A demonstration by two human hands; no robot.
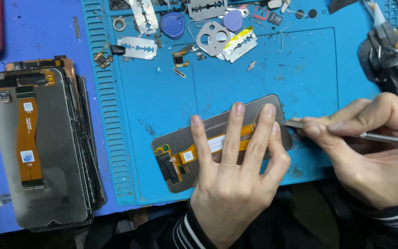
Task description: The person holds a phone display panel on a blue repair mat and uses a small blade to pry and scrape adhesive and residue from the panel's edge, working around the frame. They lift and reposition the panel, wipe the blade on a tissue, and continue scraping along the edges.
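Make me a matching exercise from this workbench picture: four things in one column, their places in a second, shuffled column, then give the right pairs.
Things:
1. Stack of grey phone screen panels with orange flex cables
2. Round blue plastic opening pick
3. Thin metal blade tool with a silver handle
4. Grey phone screen panel with a yellow-orange ribbon cable

Places:
A. Pressed flat under the left hand
B. Held in the right hand, tip at the panel's right edge
C. At the left, beside the ribbed blue silicone work mat
D. Top of the mat, among the razor blades

Pairs: 1-C, 2-D, 3-B, 4-A
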